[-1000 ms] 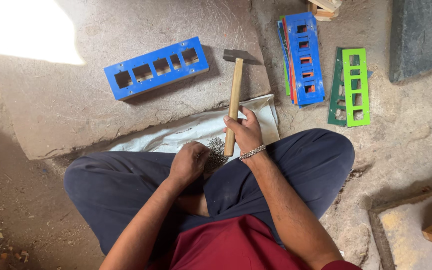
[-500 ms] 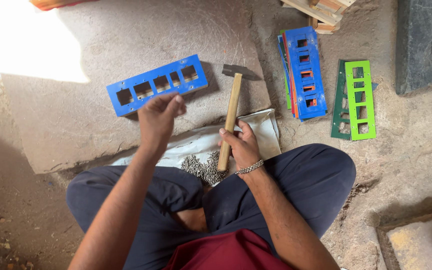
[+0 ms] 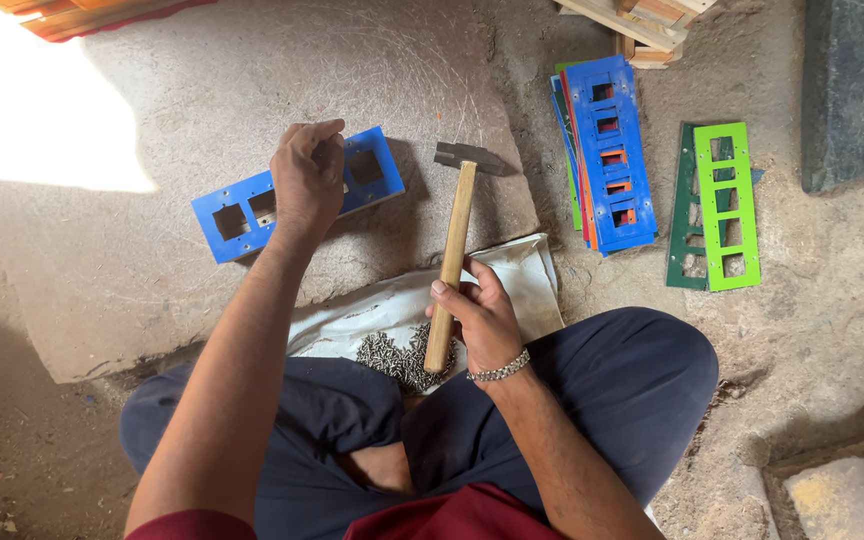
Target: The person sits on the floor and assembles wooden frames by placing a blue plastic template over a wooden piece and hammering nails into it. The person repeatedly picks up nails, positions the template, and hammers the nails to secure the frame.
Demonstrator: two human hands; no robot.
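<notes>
Head view: left hand (image 3: pixel 308 180), fingers pinched together, rests on the blue rectangular plate with square cut-outs (image 3: pixel 297 195) at upper centre-left on the stone slab (image 3: pixel 132 270). Right hand (image 3: pixel 477 315) wraps closed around the wooden-handled hammer (image 3: pixel 452 245), its head beside the plate, above a pile of small metal nails (image 3: pixel 402 355).

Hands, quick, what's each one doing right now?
Left hand: fingers curled, resting on the blue slotted plate; a grip cannot be told.
Right hand: closed around the wooden-handled hammer.
</notes>
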